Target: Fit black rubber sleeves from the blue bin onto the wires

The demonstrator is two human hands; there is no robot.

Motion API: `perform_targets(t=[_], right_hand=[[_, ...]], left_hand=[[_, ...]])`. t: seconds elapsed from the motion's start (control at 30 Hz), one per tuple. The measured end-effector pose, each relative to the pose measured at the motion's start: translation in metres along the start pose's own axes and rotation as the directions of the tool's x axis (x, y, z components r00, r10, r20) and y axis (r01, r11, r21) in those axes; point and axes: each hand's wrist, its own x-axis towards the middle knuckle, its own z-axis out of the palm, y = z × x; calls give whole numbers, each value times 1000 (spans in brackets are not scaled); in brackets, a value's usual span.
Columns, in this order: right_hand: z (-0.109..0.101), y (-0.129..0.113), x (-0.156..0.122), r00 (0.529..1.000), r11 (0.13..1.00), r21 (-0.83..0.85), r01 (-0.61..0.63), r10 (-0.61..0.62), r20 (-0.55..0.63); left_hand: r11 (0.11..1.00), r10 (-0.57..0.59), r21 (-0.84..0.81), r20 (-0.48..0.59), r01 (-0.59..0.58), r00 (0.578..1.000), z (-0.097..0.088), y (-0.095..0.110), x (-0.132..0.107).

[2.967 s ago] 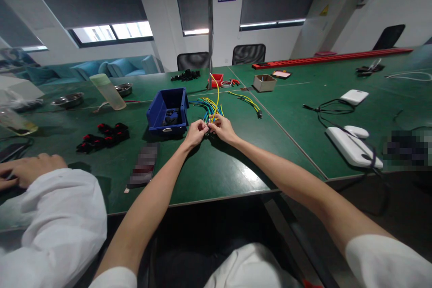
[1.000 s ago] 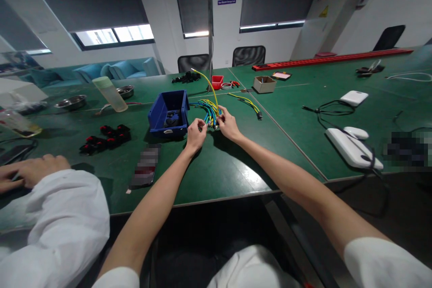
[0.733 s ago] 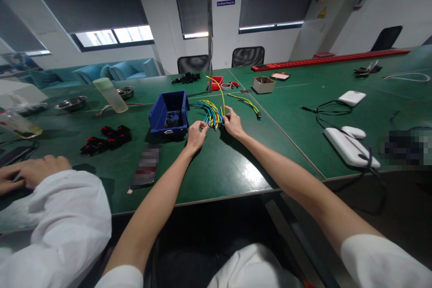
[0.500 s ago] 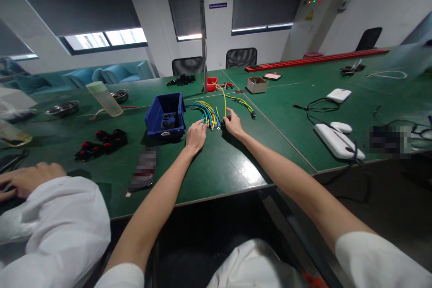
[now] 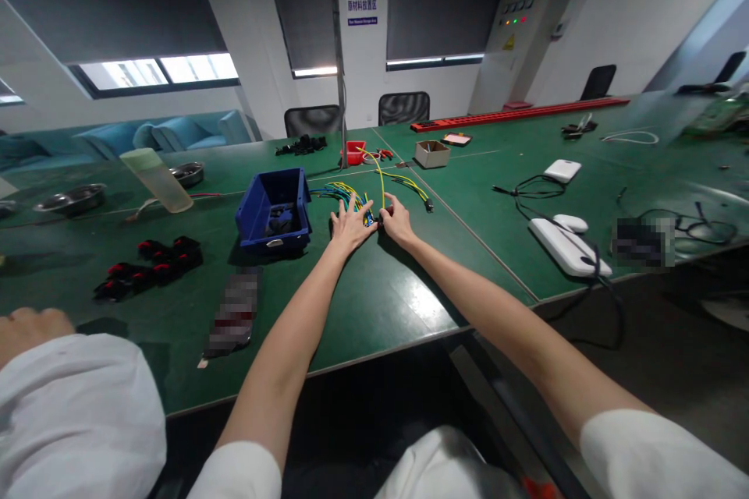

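Observation:
A bundle of yellow, green and blue wires [image 5: 338, 192] lies on the green table [image 5: 374, 296] beside a blue bin [image 5: 270, 208]. My left hand [image 5: 349, 225] rests with fingers spread on the wire ends. My right hand [image 5: 398, 220] sits just to the right of it, fingers pinched on the lower end of one yellow wire [image 5: 380, 175] that arches up and back. Dark parts lie inside the bin.
Black and red switches [image 5: 146, 267] lie at the left, by a blurred phone [image 5: 231, 313]. A co-worker's white sleeve [image 5: 76, 413] and hand fill the lower left. White devices with black cables [image 5: 565, 238], a cardboard box [image 5: 431, 153], a red tray [image 5: 354, 151] and a pale cup [image 5: 156, 180] stand around.
My left hand has opened and spread flat on the wire ends. My right hand has lowered toward the table with the yellow wire. The camera has turned right.

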Motion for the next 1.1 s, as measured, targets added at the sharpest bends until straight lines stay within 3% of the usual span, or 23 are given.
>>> perform_targets(t=[0.23, 0.5, 0.67, 0.93, 1.1], right_hand=[[6, 2, 8, 998, 997, -72, -28, 24, -57], [-4, -5, 1, 998, 988, -148, -48, 52, 21], [-31, -1, 11, 989, 967, -255, 12, 26, 146], [-91, 6, 58, 986, 865, -501, -36, 111, 122], [-114, 17, 80, 972, 799, -595, -82, 197, 131]], left_hand=[[1000, -18, -14, 59, 19, 998, 12, -13, 6], [994, -55, 101, 81, 46, 995, 2, -8, 0], [994, -8, 109, 127, -6, 992, 3, -9, 2], [998, -22, 65, 93, 16, 995, 9, -17, 4], [997, -22, 74, 31, 20, 999, 9, -17, 2]])
